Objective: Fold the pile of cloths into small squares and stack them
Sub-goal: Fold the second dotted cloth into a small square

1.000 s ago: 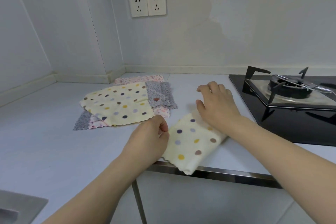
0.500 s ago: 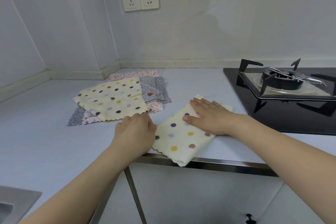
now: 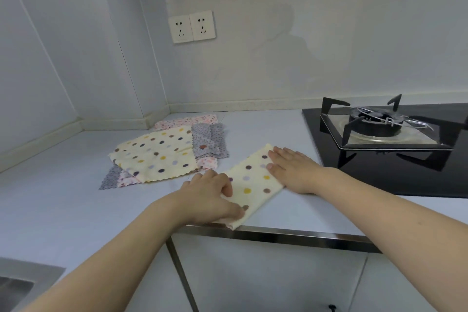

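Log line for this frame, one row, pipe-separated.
fold | left hand grips folded dotted cloth | right hand presses flat | pile waiting

folded cloth (image 3: 253, 180): soft matt fabric, cream with coloured dots, scalloped cut edge
cloth pile (image 3: 162, 152): same matt fabric; top one cream dotted, grey and pink small-print ones under it
countertop (image 3: 63, 200): smooth pale surface, low sheen
counter edge strip (image 3: 291, 235): brushed metal, dull reflection
hob (image 3: 379, 180): black glass, glossy, mirror-like
pan support (image 3: 336, 119): matt black metal
burner tray (image 3: 395, 137): shiny metal
sockets (image 3: 192, 26): smooth white plastic
wall (image 3: 304, 20): matt, faintly stained
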`<state>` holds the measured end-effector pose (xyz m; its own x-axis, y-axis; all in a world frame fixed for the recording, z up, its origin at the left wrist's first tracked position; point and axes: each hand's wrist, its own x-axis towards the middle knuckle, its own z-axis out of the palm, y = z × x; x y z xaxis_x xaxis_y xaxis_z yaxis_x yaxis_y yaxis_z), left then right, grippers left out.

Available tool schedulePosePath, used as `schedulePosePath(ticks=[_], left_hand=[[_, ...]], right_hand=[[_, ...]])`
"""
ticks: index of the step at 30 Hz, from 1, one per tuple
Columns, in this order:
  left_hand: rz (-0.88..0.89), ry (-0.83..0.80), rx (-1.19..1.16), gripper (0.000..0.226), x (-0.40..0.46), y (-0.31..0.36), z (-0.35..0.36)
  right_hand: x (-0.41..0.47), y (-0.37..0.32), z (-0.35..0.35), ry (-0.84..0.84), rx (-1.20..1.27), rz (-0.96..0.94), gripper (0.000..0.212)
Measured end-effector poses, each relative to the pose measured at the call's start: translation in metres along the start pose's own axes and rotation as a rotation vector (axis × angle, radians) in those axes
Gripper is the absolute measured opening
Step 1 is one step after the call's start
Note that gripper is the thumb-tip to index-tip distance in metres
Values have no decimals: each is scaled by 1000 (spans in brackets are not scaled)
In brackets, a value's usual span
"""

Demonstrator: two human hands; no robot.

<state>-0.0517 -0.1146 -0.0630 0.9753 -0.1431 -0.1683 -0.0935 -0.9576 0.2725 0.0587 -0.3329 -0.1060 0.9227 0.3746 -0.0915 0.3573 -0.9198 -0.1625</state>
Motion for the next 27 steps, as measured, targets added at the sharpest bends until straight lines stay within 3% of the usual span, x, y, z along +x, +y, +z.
schedulePosePath(ticks=[3, 5, 10, 17, 22, 25, 27], left_hand=[[-31, 167, -128, 32, 18, 30, 2], [-51, 226, -159, 42, 34, 49, 15], [-74, 224, 126, 67, 43, 57, 62], [-64, 67, 134, 60, -4, -17, 42], [-98, 93, 85, 58, -1, -20, 41], [-97, 104, 95, 54, -8, -21, 38], [-43, 148, 90, 46, -18, -25, 32]], right_hand=[[-1, 1, 1, 16, -6, -12, 59], [0, 1, 3, 17, -24, -21, 60], [1, 5, 0, 14, -20, -30, 57], [15, 14, 6, -7, -94, -67, 58], [10, 6, -8, -50, -186, -20, 57], [-12, -11, -5, 182, -164, -9, 55], [-42, -23, 5, 407, -100, -174, 48]])
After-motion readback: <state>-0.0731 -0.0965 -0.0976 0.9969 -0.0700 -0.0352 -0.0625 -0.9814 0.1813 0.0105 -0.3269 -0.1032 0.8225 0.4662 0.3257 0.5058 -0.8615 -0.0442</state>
